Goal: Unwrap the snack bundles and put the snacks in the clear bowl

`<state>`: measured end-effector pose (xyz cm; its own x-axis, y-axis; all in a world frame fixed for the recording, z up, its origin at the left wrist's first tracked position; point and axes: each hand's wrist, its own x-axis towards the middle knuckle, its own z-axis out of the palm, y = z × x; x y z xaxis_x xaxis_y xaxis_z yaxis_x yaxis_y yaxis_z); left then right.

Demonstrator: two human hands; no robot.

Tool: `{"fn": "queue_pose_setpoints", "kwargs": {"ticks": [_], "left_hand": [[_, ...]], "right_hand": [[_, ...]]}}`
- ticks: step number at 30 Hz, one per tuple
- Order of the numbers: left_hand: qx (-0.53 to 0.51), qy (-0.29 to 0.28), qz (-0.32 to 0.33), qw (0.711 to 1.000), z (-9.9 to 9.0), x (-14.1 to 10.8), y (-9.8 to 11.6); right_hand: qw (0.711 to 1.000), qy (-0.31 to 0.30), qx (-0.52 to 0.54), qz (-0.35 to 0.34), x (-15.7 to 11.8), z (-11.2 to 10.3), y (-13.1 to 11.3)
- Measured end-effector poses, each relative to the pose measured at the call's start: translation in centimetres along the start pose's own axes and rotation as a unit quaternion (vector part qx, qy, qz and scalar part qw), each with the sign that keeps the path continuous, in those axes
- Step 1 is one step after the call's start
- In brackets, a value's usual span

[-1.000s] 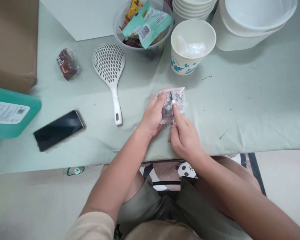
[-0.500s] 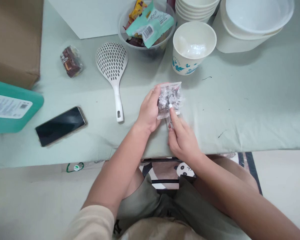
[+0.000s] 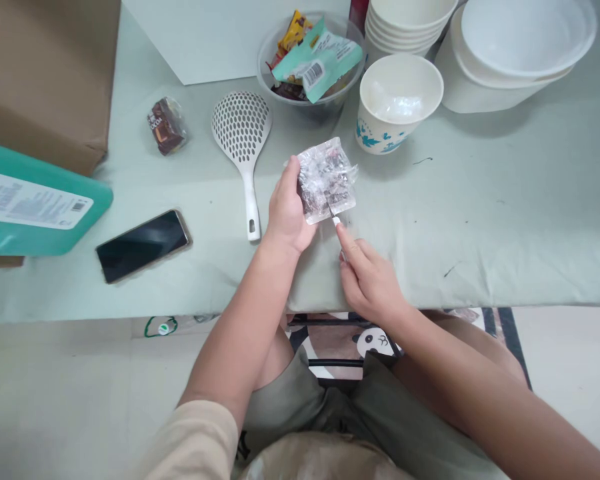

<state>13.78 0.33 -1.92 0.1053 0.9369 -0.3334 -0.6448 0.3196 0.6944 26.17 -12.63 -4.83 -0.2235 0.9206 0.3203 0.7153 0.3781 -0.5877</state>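
Note:
My left hand grips a square, flat, clear plastic package by its left side, thumb along the edge. Crinkled film covers its top, and dark contents show through; what they are I cannot make out. My right hand is closed around a small knife with a thin dark blade and a white part near my forefinger. The blade's tip meets the lower edge of the package. Most of the handle is hidden in my fingers. Both hands are above the front of the cloth-covered table.
Left of my hands lie a slotted white skimmer, a phone and a wrapped brown snack. Behind stand a tub of snack packets, a paper cup and white containers. A green jug and cardboard box flank the left.
The package has moved left and up, its top turned more toward me. My right hand has drawn the blade from the middle of the film down to the lower edge. The view has shifted slightly.

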Motion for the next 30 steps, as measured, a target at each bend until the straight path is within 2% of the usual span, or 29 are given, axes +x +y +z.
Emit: {"fn": "queue_pose_setpoints", "kwargs": {"ticks": [9, 15, 18, 21, 25, 30], "left_hand": [[0.027, 0.031, 0.010, 0.999, 0.0, 0.0, 1.0], [-0.010, 0.042, 0.020, 0.999, 0.0, 0.0, 2.6], [-0.029, 0.047, 0.046, 0.997, -0.8, 0.0, 4.1], [-0.028, 0.038, 0.047, 0.998, -1.5, -0.2, 4.9], [0.009, 0.000, -0.007, 1.000, -1.9, -0.7, 4.4], [0.064, -0.057, -0.024, 0.996, -2.0, -1.0, 3.1]], "right_hand": [[0.999, -0.031, 0.005, 0.007, -0.1, -0.2, -0.2], [0.998, -0.035, 0.046, 0.017, -0.1, -0.7, 0.0], [0.997, 0.000, 0.024, 0.078, 0.3, -1.7, 1.1], [0.985, 0.045, -0.062, 0.156, 1.0, -3.1, 3.2], [0.965, 0.092, -0.136, 0.205, 1.7, -4.1, 5.6], [0.953, 0.080, -0.171, 0.236, 1.4, -3.8, 6.8]]}}
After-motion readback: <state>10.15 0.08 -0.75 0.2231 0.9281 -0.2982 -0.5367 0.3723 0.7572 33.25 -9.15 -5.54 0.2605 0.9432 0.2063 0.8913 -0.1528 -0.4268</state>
